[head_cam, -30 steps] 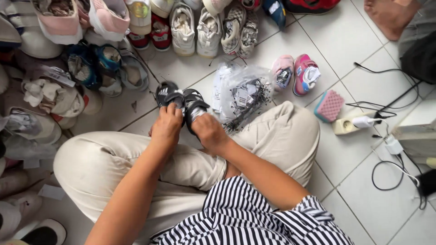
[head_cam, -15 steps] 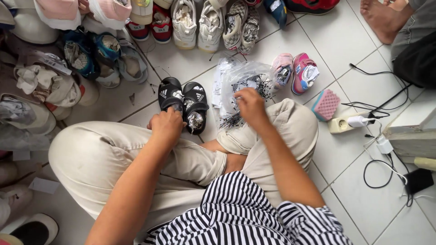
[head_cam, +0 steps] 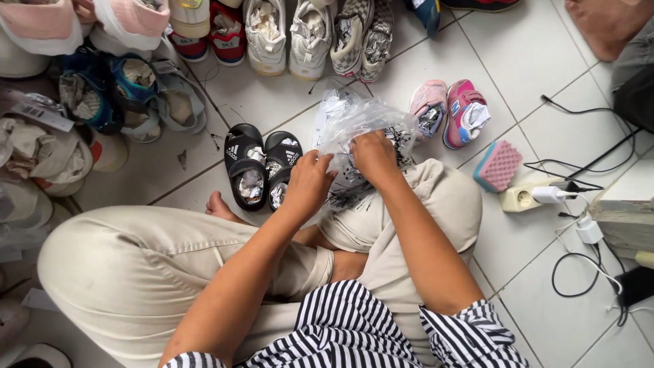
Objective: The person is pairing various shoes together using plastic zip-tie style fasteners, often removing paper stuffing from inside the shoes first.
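— What do you have closest to you?

— My own lap: a striped shirt (head_cam: pixel 354 334) at the bottom, then my beige trousers (head_cam: pixel 136 266), legs folded on the white tiled floor (head_cam: pixel 531 61). One bare foot (head_cam: pixel 221 206) peeks out past my left knee.

— And your hands?

— Both are on a clear plastic bag (head_cam: pixel 357 126) that rests against my right knee. My left hand (head_cam: pixel 310 184) pinches its near edge, fingers closed on the film. My right hand (head_cam: pixel 373 155) grips the crumpled plastic just beside it, so the two hands sit close together, almost touching. (What lies inside the bag I cannot tell; only dark specks show through.)

— What is next to the bag?

— Just to its left, a pair of small black sandals (head_cam: pixel 262 167) stands side by side, stuffed with paper. To its right, a pair of little pink shoes (head_cam: pixel 449 112), then a pink sponge (head_cam: pixel 499 165) and a beige power strip (head_cam: pixel 521 197) with a white plug and black cables.

— Farther out?

— A row of white and checkered sneakers (head_cam: pixel 310 34) along the top, and blue sandals (head_cam: pixel 112 88) at the upper left.
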